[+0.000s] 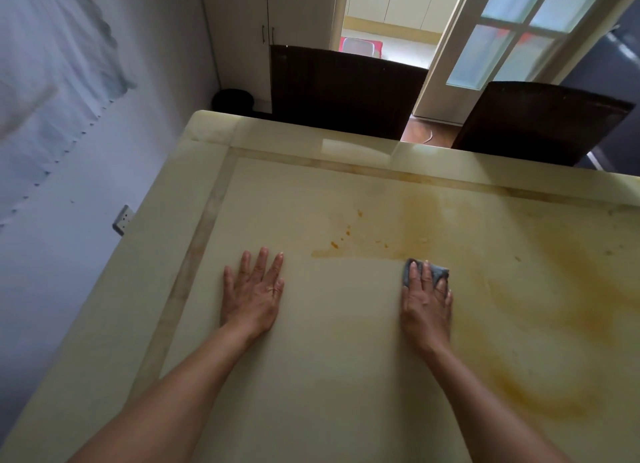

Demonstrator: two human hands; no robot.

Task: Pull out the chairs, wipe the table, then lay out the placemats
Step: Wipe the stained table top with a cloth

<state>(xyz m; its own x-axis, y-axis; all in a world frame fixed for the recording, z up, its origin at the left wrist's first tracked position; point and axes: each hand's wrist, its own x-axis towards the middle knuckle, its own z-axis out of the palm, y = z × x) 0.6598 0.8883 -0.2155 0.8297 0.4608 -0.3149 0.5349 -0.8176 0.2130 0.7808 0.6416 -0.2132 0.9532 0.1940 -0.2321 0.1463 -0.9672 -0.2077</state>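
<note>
A glossy cream stone table (339, 376) fills the lower view. Orange smears and specks (519, 289) cover its middle and right side. My right hand (427, 299) presses a small grey cloth (438, 272) flat on the tabletop at the left edge of the smeared area. My left hand (254, 294) lies flat on the table with fingers spread, holding nothing, about two hand-widths left of the cloth. Two dark brown chairs stand beyond the far edge, one at centre (343, 88) and one to the right (540, 123). No placemats are in view.
A pale wall with a socket (123, 219) runs along the table's left side. Behind the chairs are a white cupboard (266, 29), a black bin (232, 100) and an open glass-paned door (509, 43) leading to another room.
</note>
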